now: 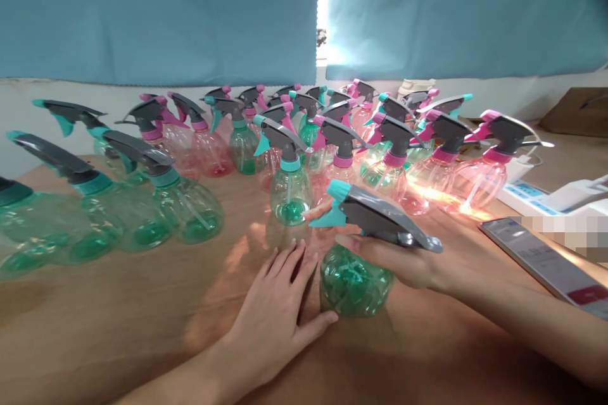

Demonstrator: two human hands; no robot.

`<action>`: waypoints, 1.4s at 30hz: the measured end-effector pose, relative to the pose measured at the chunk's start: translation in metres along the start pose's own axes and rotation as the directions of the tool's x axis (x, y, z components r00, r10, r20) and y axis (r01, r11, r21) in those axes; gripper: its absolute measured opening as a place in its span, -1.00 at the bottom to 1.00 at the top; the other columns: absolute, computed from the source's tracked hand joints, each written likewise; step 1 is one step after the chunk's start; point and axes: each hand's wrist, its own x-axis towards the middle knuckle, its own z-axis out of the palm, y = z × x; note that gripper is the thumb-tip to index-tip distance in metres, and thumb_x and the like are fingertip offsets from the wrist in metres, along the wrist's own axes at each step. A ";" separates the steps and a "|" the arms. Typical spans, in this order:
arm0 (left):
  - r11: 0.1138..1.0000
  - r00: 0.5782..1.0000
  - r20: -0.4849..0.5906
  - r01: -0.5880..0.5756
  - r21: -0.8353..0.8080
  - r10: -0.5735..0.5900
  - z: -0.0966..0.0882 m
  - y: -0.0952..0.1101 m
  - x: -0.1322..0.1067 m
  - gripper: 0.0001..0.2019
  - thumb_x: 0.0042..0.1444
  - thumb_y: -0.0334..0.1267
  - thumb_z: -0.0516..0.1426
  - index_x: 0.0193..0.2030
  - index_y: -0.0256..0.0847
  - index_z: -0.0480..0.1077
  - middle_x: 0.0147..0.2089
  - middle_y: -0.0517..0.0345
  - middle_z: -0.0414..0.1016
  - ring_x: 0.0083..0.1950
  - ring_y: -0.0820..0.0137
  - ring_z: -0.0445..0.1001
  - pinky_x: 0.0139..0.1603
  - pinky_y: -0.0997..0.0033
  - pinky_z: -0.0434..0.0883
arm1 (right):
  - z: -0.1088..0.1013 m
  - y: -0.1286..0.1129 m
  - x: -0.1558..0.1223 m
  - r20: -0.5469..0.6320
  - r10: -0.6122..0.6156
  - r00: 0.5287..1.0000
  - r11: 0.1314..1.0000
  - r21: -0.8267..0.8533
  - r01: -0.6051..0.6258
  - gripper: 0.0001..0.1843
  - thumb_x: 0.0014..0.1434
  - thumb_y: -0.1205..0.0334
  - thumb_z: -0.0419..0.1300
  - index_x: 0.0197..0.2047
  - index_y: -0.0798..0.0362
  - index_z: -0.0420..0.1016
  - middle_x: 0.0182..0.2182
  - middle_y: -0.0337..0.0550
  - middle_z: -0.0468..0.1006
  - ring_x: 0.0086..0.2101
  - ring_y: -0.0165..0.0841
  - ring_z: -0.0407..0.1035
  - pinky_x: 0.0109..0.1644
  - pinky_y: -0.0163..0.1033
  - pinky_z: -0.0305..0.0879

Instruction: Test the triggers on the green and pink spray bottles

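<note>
A green clear spray bottle [354,285] with a grey and teal trigger head [375,218] stands on the wooden table [118,316] right in front of me. My right hand [401,262] is wrapped round its neck under the trigger head. Beside the bottle's base my left hand [275,313] lies flat on the table, fingers spread, thumb touching the base. Another green bottle [291,186] stands just behind my left hand.
Several green and pink spray bottles [394,158] crowd the back and left of the table. A tablet-like device [546,259] and white boxes [555,199] lie at the right. Blue curtains [156,12] hang behind. A cardboard box [577,112] sits at far right.
</note>
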 end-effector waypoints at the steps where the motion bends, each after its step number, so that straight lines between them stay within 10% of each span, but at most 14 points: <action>1: 1.000 1.000 0.008 0.003 0.001 -0.003 0.000 0.000 0.000 -0.27 0.21 0.17 0.13 0.38 -0.23 0.13 0.39 -0.24 0.17 0.36 -0.12 0.17 0.27 -0.20 0.20 | 0.000 0.000 0.000 0.032 -0.008 0.999 0.998 0.059 0.006 -0.60 0.21 0.20 0.06 0.10 -0.16 0.43 -0.47 -0.25 0.51 -0.49 -0.30 0.41 -0.41 -0.18 0.39; 9: 0.999 0.999 0.037 -0.003 -0.037 0.005 0.000 0.000 -0.001 -0.26 0.22 0.07 0.16 0.43 -0.15 0.01 0.42 -0.18 0.11 0.39 -0.08 0.11 0.31 -0.19 0.14 | 0.001 -0.006 0.002 -0.008 0.011 1.000 0.960 0.280 -0.008 -0.67 0.17 0.27 0.15 0.01 -0.16 0.44 -0.14 -0.19 0.56 -0.47 -0.38 0.32 -0.32 -0.20 0.42; 42: 1.000 0.999 0.032 -0.026 -0.008 0.026 0.000 0.001 0.002 -0.29 0.25 0.04 0.15 0.42 -0.21 0.02 0.41 -0.18 0.11 0.37 -0.05 0.12 0.31 -0.15 0.15 | 0.001 0.005 -0.002 -0.002 -0.057 0.998 0.977 0.205 0.056 -0.62 0.27 0.15 0.12 0.15 -0.12 0.37 -0.24 -0.19 0.54 -0.39 -0.34 0.42 -0.30 -0.21 0.44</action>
